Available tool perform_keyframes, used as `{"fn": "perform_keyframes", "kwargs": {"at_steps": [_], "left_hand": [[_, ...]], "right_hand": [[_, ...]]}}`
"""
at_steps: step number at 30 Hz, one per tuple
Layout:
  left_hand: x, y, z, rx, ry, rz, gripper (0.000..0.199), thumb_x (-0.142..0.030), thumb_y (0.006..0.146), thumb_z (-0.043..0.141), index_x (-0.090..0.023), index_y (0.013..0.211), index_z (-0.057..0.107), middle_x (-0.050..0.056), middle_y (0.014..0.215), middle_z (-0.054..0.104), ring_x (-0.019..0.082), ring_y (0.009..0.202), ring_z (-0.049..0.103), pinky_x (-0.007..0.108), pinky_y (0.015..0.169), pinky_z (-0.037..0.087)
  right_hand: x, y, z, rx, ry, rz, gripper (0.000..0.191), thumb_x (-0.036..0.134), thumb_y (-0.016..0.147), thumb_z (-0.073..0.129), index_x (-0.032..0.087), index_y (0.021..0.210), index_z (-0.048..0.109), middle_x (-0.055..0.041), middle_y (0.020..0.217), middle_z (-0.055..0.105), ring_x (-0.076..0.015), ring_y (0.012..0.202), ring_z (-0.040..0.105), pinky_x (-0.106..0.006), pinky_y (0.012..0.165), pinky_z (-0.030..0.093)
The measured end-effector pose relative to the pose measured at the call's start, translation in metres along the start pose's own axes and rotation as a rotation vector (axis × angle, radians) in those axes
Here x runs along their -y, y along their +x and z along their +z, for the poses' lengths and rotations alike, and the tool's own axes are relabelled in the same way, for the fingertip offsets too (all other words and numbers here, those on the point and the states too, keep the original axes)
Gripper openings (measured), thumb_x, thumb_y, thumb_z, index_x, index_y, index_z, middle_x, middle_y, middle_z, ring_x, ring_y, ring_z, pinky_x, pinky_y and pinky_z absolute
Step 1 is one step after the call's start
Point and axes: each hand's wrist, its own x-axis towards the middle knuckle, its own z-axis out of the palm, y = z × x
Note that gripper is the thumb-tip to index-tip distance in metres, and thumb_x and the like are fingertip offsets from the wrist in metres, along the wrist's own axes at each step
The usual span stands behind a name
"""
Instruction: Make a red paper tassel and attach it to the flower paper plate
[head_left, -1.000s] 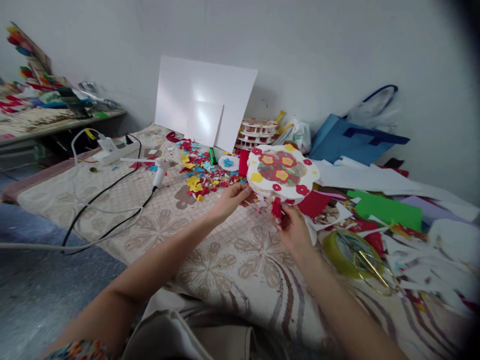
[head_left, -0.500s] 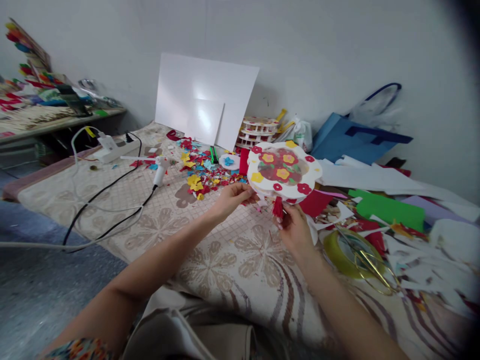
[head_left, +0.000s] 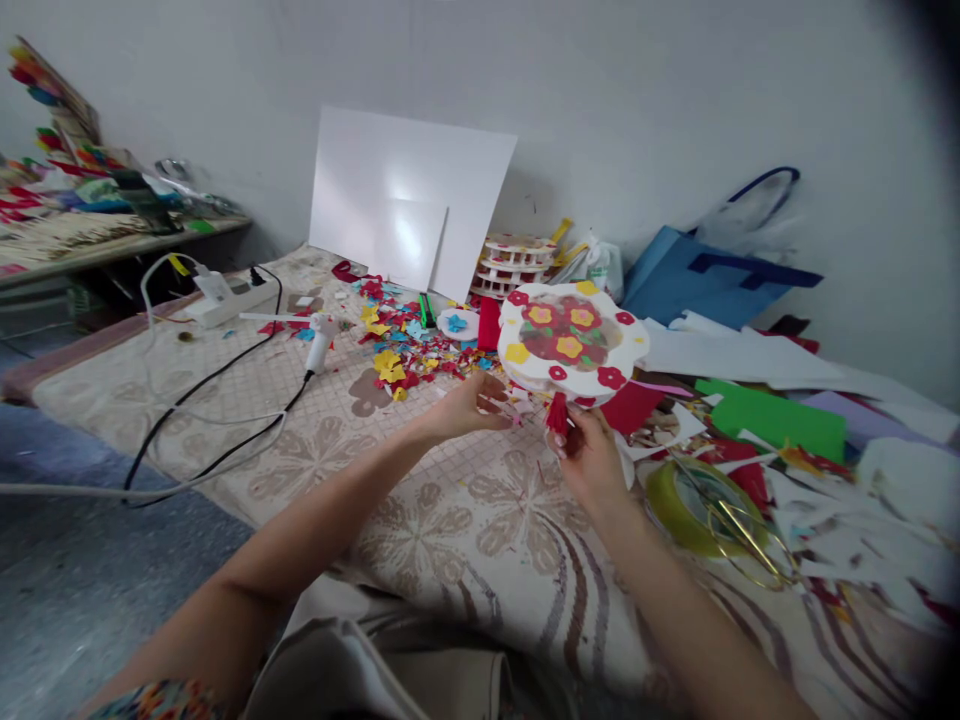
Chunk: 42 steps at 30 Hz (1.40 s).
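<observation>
Disc up above the bench, and what a bright piece it is, its decorated face tilted toward the wearer! White rim, wavy all the way round like big soft petals, dotted with little red blossoms and yellow ones. In the middle there's a see-through window, and on it sit three yellow flowers with pinkish hearts, set against deep red, with bits of green leaf tucked between. Along the lower left edge I can see more white beneath the face, so it's no single thin sheet. A red tassel hangs right at the bottom edge. The right hand has it from below, fingers clamped on the disc beside that tassel, though the exact spot of the grip is hidden from me. Over at the lower left edge, the left hand is curved with its fingers apart; whether a tip brushes the rim, I can't tell. Behind the disc stands a tiered white piece with the same red and yellow touches. Loose cut-outs in red, yellow and blue spread off to the left, and to the right there's a yellowish tape roll with gold-handled scissors lying across it.
</observation>
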Motion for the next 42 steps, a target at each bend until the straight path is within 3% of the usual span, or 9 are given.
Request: {"fn": "perform_keyframes", "kwargs": {"at_steps": [2, 5, 11, 16, 25, 30, 34, 38, 42], "left_hand": [[-0.003, -0.001, -0.001, 0.147, -0.205, -0.024, 0.058, -0.018, 0.055, 0.085, -0.018, 0.108, 0.061, 0.011, 0.109, 0.067, 0.019, 0.092, 0.064, 0.031, 0.078, 0.049], [-0.006, -0.003, 0.001, 0.241, -0.466, -0.051, 0.053, -0.036, 0.066, 0.082, -0.018, 0.111, 0.06, 0.015, 0.116, 0.065, 0.023, 0.105, 0.063, 0.034, 0.084, 0.048], [0.0, 0.003, 0.006, 0.042, -0.618, -0.084, 0.032, -0.035, 0.073, 0.077, -0.013, 0.092, 0.064, 0.01, 0.087, 0.073, 0.017, 0.08, 0.069, 0.032, 0.081, 0.051], [-0.003, 0.002, 0.009, -0.055, -0.564, -0.011, 0.03, -0.029, 0.073, 0.077, -0.011, 0.093, 0.063, 0.009, 0.086, 0.072, 0.014, 0.074, 0.069, 0.026, 0.072, 0.051], [-0.004, 0.003, 0.011, -0.101, -0.574, 0.073, 0.029, -0.028, 0.074, 0.075, -0.011, 0.094, 0.063, 0.01, 0.092, 0.071, 0.014, 0.076, 0.068, 0.029, 0.075, 0.052], [-0.002, 0.006, 0.006, -0.183, -0.551, 0.179, 0.035, -0.028, 0.073, 0.076, -0.013, 0.1, 0.062, 0.01, 0.102, 0.07, 0.014, 0.082, 0.067, 0.031, 0.083, 0.051], [-0.001, 0.006, 0.007, -0.184, -0.532, 0.226, 0.038, -0.03, 0.071, 0.077, -0.015, 0.102, 0.062, 0.009, 0.103, 0.07, 0.014, 0.084, 0.066, 0.03, 0.083, 0.051], [0.0, 0.006, 0.008, -0.185, -0.526, 0.249, 0.039, -0.031, 0.071, 0.077, -0.016, 0.104, 0.062, 0.009, 0.103, 0.07, 0.016, 0.086, 0.066, 0.031, 0.083, 0.05], [0.0, 0.007, 0.007, -0.211, -0.533, 0.266, 0.038, -0.032, 0.07, 0.077, -0.016, 0.101, 0.062, 0.008, 0.103, 0.07, 0.017, 0.088, 0.066, 0.032, 0.083, 0.05]], "right_hand": [[0.0, 0.0, 0.0, 0.005, -0.024, -0.011, 0.029, 0.027, 0.062, 0.075, 0.02, 0.06, 0.048, 0.0073, 0.053, 0.059, -0.0046, 0.039, 0.043, -0.017, 0.035, 0.027], [-0.003, -0.001, -0.002, 0.001, -0.094, -0.04, 0.03, 0.03, 0.064, 0.075, 0.02, 0.061, 0.047, 0.0082, 0.053, 0.056, -0.0045, 0.039, 0.042, -0.018, 0.036, 0.027], [-0.01, -0.002, -0.007, 0.032, -0.269, -0.025, 0.027, 0.036, 0.068, 0.073, 0.02, 0.068, 0.051, 0.0081, 0.054, 0.054, -0.0059, 0.043, 0.042, -0.019, 0.039, 0.029], [-0.01, -0.001, -0.007, 0.162, -0.26, 0.016, 0.021, 0.039, 0.073, 0.065, 0.022, 0.08, 0.055, 0.0041, 0.069, 0.06, -0.0094, 0.054, 0.052, -0.021, 0.043, 0.034], [-0.017, 0.003, -0.011, 0.097, -0.446, -0.042, 0.03, 0.023, 0.063, 0.066, 0.022, 0.089, 0.051, 0.0045, 0.076, 0.057, -0.0113, 0.063, 0.054, -0.022, 0.049, 0.038], [-0.007, 0.0, -0.015, 0.004, -0.697, -0.469, 0.011, 0.02, 0.075, 0.054, 0.022, 0.086, 0.052, -0.0001, 0.083, 0.056, -0.0151, 0.074, 0.056, -0.028, 0.06, 0.044], [-0.001, -0.007, -0.012, 0.189, -1.133, -0.867, 0.024, 0.014, 0.082, 0.048, 0.021, 0.099, 0.064, -0.0061, 0.096, 0.051, -0.0206, 0.093, 0.053, -0.036, 0.078, 0.046], [-0.005, -0.012, -0.009, 0.333, -1.372, -0.832, 0.036, 0.009, 0.081, 0.046, 0.019, 0.11, 0.065, -0.0084, 0.095, 0.048, -0.0235, 0.095, 0.052, -0.039, 0.083, 0.047], [-0.004, -0.021, -0.005, 0.445, -1.289, -0.846, 0.028, 0.01, 0.083, 0.047, 0.02, 0.101, 0.066, -0.0057, 0.087, 0.05, -0.0207, 0.086, 0.055, -0.035, 0.077, 0.049]]}}
